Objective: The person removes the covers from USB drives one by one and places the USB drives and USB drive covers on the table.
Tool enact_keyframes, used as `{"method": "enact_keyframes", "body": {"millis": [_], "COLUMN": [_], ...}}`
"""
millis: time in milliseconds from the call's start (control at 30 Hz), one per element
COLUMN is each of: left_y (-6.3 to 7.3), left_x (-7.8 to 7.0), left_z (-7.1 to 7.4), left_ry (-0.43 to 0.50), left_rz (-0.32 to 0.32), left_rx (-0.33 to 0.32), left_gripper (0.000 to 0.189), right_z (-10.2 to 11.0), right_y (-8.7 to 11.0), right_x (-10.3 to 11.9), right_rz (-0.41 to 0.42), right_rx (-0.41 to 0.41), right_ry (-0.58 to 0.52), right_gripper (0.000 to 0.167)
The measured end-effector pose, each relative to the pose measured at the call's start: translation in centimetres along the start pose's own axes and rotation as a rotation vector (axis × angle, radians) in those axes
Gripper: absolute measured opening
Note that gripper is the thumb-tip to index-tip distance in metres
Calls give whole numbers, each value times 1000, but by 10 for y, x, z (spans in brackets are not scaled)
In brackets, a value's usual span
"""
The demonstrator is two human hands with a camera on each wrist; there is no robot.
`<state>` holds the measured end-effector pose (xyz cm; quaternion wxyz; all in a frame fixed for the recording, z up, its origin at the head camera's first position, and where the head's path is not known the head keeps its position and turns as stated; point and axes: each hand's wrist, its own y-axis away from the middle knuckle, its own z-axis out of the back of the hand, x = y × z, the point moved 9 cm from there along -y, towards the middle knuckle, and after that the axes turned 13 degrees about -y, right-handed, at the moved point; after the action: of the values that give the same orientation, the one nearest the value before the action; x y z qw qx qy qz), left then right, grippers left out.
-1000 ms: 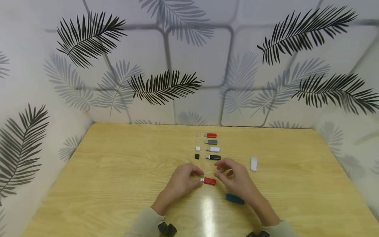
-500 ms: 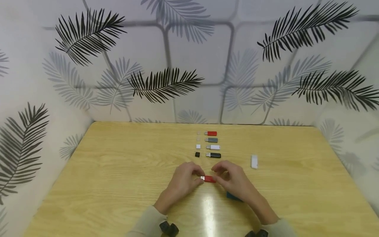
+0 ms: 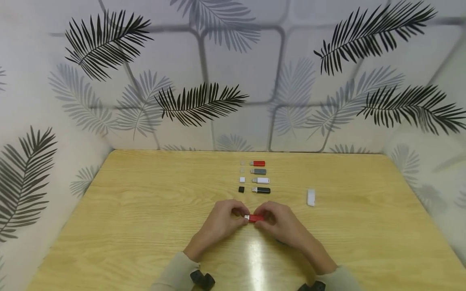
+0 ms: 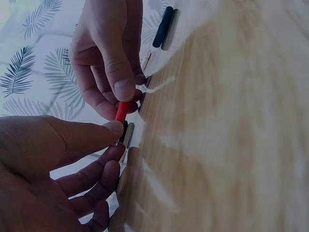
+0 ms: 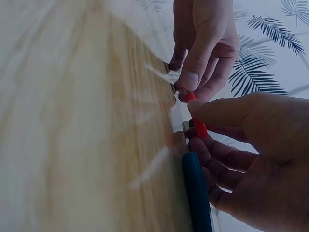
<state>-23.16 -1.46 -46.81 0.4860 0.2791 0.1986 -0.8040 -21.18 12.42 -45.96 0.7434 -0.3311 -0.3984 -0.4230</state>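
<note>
A red USB stick is between my two hands at the middle of the table. My left hand pinches its plug end between thumb and fingers. On the red body, the right hand has thumb and fingers closed from the other side. The right wrist view shows the red casing between the right thumb and fingers. Close beside the right hand lies a dark blue stick-shaped thing, mostly hidden under that hand in the head view.
Beyond the hands lie USB sticks in a column: red, grey, white and black. Their caps, such as the white cap and black cap, sit left of them. A white piece lies to the right.
The right hand has moved left onto the red USB stick's body and now pinches it. It covers the dark blue thing more than before. The left hand stays at the plug end.
</note>
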Motion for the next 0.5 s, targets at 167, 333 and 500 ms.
{"method": "enact_keyframes", "body": {"millis": [167,333,500], "left_y": [-1,0,0], "left_x": [1,1,1], "left_z": [0,-1,0], "left_ry": [-3,0,3], "left_rz": [-12,-19,-15], "left_rx": [15,33,30], "left_gripper": [10,9,11], "right_z": [-3,-3,-2], "right_y": [-1,-1,-2], "right_x": [-1,-3,0], "right_rz": [-13,-27,-13], "right_rx": [24,34,29], "right_ry": [0,-12,-6], "right_gripper": [17,15,14]}}
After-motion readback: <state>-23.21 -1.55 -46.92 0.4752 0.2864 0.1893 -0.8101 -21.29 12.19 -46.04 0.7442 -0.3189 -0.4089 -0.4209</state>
